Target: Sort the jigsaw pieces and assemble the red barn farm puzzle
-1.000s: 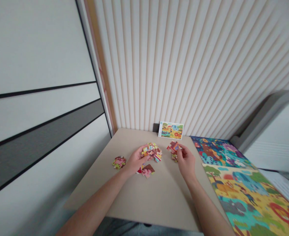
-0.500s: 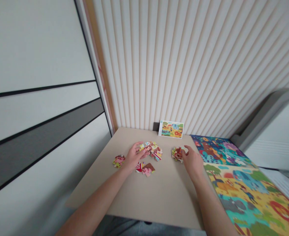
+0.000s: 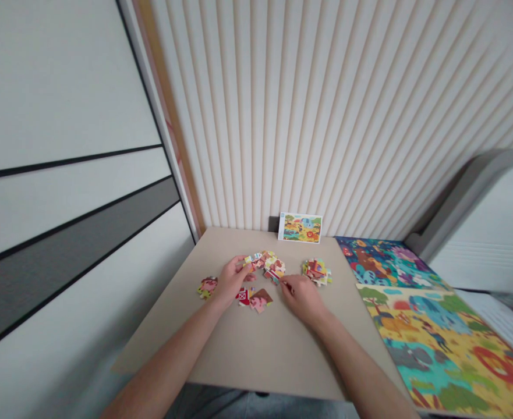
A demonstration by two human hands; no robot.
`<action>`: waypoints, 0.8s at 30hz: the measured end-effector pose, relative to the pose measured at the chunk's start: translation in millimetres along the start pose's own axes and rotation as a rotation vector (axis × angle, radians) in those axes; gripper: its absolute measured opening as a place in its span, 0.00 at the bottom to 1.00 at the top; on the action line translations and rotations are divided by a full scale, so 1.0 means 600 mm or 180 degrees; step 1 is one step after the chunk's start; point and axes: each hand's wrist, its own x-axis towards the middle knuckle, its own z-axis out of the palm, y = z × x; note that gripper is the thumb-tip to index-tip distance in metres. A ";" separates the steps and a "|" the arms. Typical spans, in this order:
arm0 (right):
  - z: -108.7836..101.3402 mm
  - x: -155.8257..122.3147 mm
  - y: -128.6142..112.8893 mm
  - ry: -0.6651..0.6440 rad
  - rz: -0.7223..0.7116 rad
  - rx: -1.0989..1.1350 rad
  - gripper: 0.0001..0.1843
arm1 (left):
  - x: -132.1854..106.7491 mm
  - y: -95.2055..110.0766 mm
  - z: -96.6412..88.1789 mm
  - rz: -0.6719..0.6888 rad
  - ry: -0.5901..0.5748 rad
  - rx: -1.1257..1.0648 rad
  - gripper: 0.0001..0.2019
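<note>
My left hand [image 3: 232,281] is closed, thumb against fingers, on a puzzle piece [image 3: 250,265] with red, white and yellow on it. Right beside its fingertips lies a heap of colourful puzzle pieces [image 3: 272,260]. At the heap's near right edge, my right hand [image 3: 303,297] is pinched, with a small dark red bit of a puzzle piece showing at the fingertips. Closer to me, between the hands, a red barn piece [image 3: 243,296] lies by a pink-and-brown piece [image 3: 261,300]. Another pile of pieces [image 3: 316,271] sits beyond my right hand.
More pieces [image 3: 207,286] lie left of my left hand on the beige table [image 3: 256,349]. A picture card [image 3: 300,227] leans near the pleated wall [image 3: 256,116]. On the right lie a dark blue animal puzzle [image 3: 387,262] and a yellow safari puzzle [image 3: 448,349]. White panels [image 3: 64,244] stand at left.
My right hand has moved left, from the right pile to the near edge of the middle heap, its fingers now pinched. My left hand stays by the heap. The view has shifted slightly.
</note>
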 end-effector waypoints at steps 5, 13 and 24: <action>-0.014 0.002 0.002 0.0198 0.0144 -0.0348 0.14 | -0.005 0.005 0.000 0.0012 -0.0222 0.0065 0.27; -0.062 -0.011 0.086 0.0622 0.1777 -0.1326 0.23 | -0.008 0.002 0.002 0.0036 -0.0482 0.0089 0.27; -0.063 -0.009 0.138 0.0760 0.1969 -0.0713 0.24 | -0.008 0.005 0.001 0.0083 -0.0557 0.0100 0.26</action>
